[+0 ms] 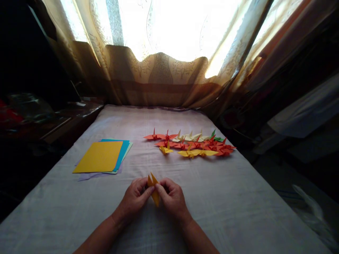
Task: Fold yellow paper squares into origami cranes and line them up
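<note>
Left hand [135,198]: forearm low, fingertips pinched on the folded yellow paper [154,192].
Right hand [172,197]: mirrored, pinching the same paper.
Paper: above the cloth-covered table [238,197], between both hands.

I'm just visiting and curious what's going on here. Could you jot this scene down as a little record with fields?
Setting: cloth-covered table before a curtained window
Left hand: fingers pinching the yellow folded paper
Right hand: fingers pinching the same piece from the other side
Paper's state: partly folded, pointed tips upward, held above the cloth
Far left: stack of coloured sheets, yellow on top
Far right: cluster of finished paper cranes, red, orange, yellow, cream, one green
</note>
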Tool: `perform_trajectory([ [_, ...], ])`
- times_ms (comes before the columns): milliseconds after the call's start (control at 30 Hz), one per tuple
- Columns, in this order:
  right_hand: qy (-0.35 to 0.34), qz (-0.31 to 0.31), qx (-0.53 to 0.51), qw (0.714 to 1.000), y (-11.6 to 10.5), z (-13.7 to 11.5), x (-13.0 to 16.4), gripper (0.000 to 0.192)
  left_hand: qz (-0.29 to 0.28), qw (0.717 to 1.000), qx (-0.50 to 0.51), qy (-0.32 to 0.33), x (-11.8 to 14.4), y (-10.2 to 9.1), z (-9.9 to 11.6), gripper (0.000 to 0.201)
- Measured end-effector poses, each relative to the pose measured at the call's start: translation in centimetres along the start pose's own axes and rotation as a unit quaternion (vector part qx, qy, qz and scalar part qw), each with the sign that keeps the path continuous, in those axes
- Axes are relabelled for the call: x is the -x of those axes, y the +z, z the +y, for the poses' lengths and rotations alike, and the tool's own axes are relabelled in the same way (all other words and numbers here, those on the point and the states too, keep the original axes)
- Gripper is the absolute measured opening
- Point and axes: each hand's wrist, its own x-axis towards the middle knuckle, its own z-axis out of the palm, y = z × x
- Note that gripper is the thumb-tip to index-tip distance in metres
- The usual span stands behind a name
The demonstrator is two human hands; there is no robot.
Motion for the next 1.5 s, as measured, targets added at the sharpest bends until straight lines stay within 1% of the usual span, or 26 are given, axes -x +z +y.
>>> perform_trajectory([
  [133, 0.004, 0.001, -0.026, 1.000, -0.1, 0.1, 0.0, 0.030, -0.009, 0.999, 0.036, -0.019, -0.2, -0.1, 0.4, 0.032],
  [267, -0.021, -0.018, -0.008, 1.000, -0.4, 0.0, 0.0, 0.028, -0.005, 0.996, 0.088, -0.029, -0.2, -0.3, 0.8, 0.031],
  [333, -0.030, -0.031, 0.000, 0.999, -0.6, 0.0, -0.1, 0.028, 0.010, 0.994, 0.103, -0.031, -0.2, -0.3, 0.7, 0.030],
  [400, -0.036, -0.036, 0.003, 0.999, -0.7, 0.1, -0.1, 0.028, 0.034, 0.995, 0.092, -0.022, -0.2, -0.3, 0.6, 0.030],
  [467, -0.042, -0.032, 0.008, 0.999, -0.7, 0.2, -0.2, 0.027, 0.059, 0.996, 0.072, -0.006, -0.3, -0.3, 0.4, 0.028],
  [533, -0.051, -0.026, 0.019, 0.998, -0.7, 0.2, -0.1, 0.026, 0.069, 0.995, 0.071, -0.006, -0.4, -0.3, 0.4, 0.027],
  [700, -0.055, -0.041, 0.052, 0.996, -0.5, -0.2, 0.2, 0.019, 0.062, 0.991, 0.112, -0.047, -0.5, -0.2, 0.5, 0.027],
  [800, -0.046, -0.035, 0.050, 0.997, -0.6, -0.3, 0.2, 0.019, 0.057, 0.990, 0.117, -0.056, -0.5, -0.1, 0.6, 0.028],
  [900, -0.030, -0.046, 0.049, 0.997, -0.7, -0.3, 0.2, 0.020, 0.045, 0.989, 0.123, -0.069, -0.5, -0.1, 0.7, 0.029],
  [967, -0.034, -0.048, 0.056, 0.997, -0.8, -0.3, 0.2, 0.021, 0.044, 0.988, 0.130, -0.071, -0.5, -0.1, 0.7, 0.029],
  [1033, -0.046, -0.031, 0.062, 0.997, -0.9, -0.2, 0.1, 0.022, 0.039, 0.988, 0.129, -0.070, -0.5, -0.1, 0.7, 0.030],
  [1133, -0.052, -0.007, 0.049, 0.997, -1.0, 0.0, 0.0, 0.023, 0.015, 0.991, 0.114, -0.070, -0.4, -0.2, 0.9, 0.030],
  [1200, -0.044, -0.017, 0.029, 0.998, -1.0, 0.1, -0.1, 0.021, 0.007, 0.992, 0.104, -0.067, -0.4, -0.3, 1.0, 0.029],
  [1300, -0.028, -0.034, 0.006, 0.999, -1.0, 0.1, -0.2, 0.021, 0.010, 0.993, 0.094, -0.065, -0.4, -0.4, 1.2, 0.029],
  [1500, -0.026, -0.044, 0.000, 0.999, -1.0, -0.1, -0.1, 0.021, 0.012, 0.993, 0.092, -0.073, -0.4, -0.1, 1.3, 0.030],
])
